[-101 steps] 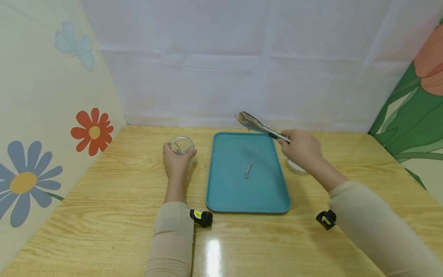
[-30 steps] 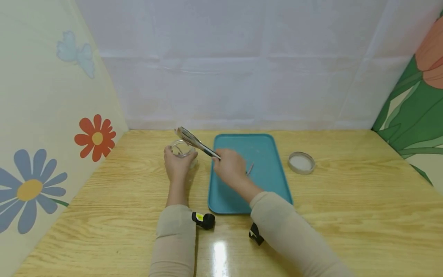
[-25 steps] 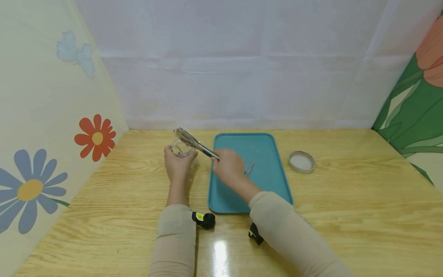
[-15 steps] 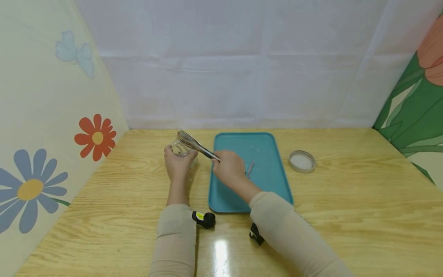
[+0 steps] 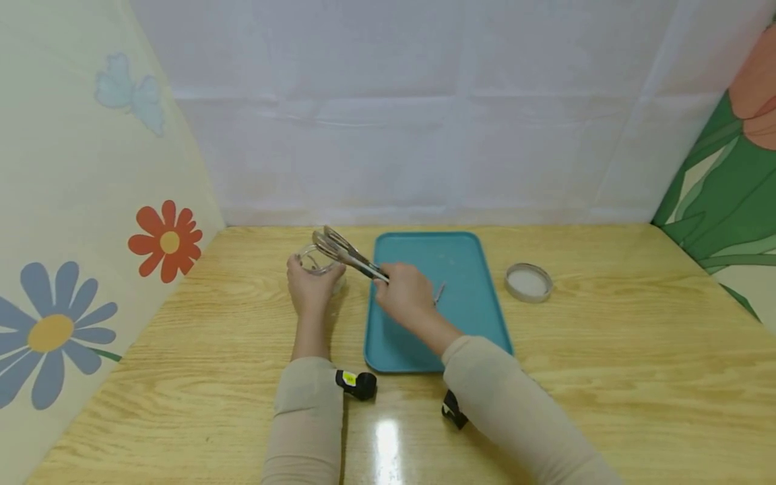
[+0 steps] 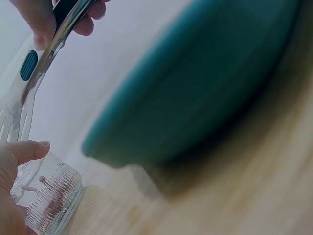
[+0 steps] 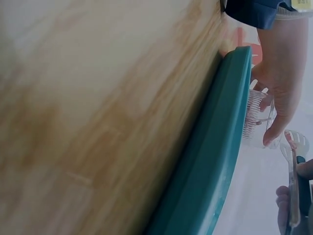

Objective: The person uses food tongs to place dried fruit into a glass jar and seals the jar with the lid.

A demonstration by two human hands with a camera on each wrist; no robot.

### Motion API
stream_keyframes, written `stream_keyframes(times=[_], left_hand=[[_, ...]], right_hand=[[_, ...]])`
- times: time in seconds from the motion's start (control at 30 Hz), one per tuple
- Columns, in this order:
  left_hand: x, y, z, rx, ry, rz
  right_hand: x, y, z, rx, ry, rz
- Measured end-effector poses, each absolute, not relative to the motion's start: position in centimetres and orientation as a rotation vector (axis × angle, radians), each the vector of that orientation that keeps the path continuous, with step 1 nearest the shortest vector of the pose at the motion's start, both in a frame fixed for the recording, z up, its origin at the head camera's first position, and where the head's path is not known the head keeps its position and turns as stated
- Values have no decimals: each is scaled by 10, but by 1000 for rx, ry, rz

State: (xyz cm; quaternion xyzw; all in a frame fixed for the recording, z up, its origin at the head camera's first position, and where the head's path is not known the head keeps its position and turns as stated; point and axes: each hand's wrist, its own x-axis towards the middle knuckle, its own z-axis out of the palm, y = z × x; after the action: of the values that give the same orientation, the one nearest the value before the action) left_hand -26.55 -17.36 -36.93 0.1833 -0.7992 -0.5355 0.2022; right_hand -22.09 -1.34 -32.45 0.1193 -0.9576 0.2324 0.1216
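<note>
My left hand (image 5: 310, 288) grips a clear glass jar (image 5: 316, 259) from the near side, fingers and thumb round its wall. Through the ribbed glass in the left wrist view, several reddish-brown strips show inside the jar (image 6: 56, 196). My right hand (image 5: 405, 291) holds a pair of metal tongs (image 5: 348, 254) with dark grip pads, their heads spread apart just above the jar's mouth. A reddish bit (image 7: 291, 141) shows at the tongs' heads in the right wrist view. One thin pinkish strip (image 5: 440, 291) lies on the blue-green tray (image 5: 451, 259), partly behind my right hand.
A round lid (image 5: 529, 283) with a pale inside lies on the wooden table (image 5: 606, 337) right of the tray. The tray's raised rim (image 7: 222, 147) stands between the right wrist camera and the jar. A white sheet (image 5: 376, 135) hangs behind the table.
The tongs have swung left from above the tray to over the jar, and their heads have spread apart. The lid, earlier partly covered by the right hand, now shows fully. The left hand stays put.
</note>
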Motion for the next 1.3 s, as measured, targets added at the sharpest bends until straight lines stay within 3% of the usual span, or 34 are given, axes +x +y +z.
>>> stream_keyframes(times=[1.3], left_hand=[[-264,-173,-367,543,-2274,-1510]], right_hand=[[-223,41,-291,262,-2809,569]])
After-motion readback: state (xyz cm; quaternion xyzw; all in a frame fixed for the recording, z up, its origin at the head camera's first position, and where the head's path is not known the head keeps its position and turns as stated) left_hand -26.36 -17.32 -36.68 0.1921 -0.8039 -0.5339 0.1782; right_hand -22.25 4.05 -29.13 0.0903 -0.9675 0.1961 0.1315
